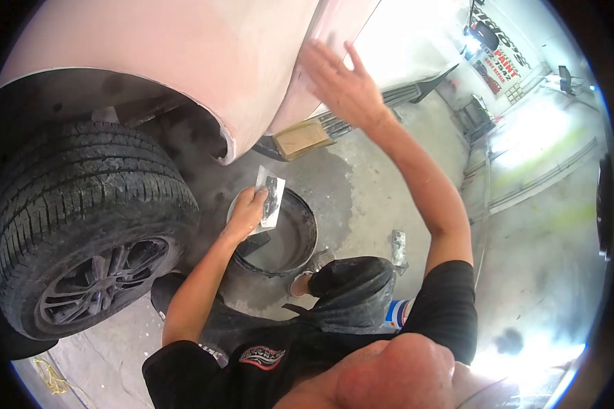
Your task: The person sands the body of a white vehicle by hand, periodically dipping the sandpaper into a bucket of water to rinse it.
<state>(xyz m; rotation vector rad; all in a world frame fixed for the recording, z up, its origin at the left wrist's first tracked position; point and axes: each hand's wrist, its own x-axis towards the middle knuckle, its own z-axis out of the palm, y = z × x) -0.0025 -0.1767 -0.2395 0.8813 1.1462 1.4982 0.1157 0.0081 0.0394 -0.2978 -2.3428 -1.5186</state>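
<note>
My left hand (247, 210) grips a dark, worn sanding block with a white sheet (278, 217) around it. It is above a round black tub (312, 247) of cloudy water. A dark piece (254, 243) sits at the tub's near left side. My right hand (341, 83) is raised flat with its fingers spread, against or just off the pinkish-white car body panel (245, 48); contact is hard to tell. That hand is slightly blurred and holds nothing.
To the left stands a car wheel (95, 211) under the fender arch. A brown cardboard piece (301, 140) is below the car's sill. A silvery crumpled object (399, 251) lies on the wet-patched concrete floor (368, 184). Beside my leg is a blue-and-white can (397, 313).
</note>
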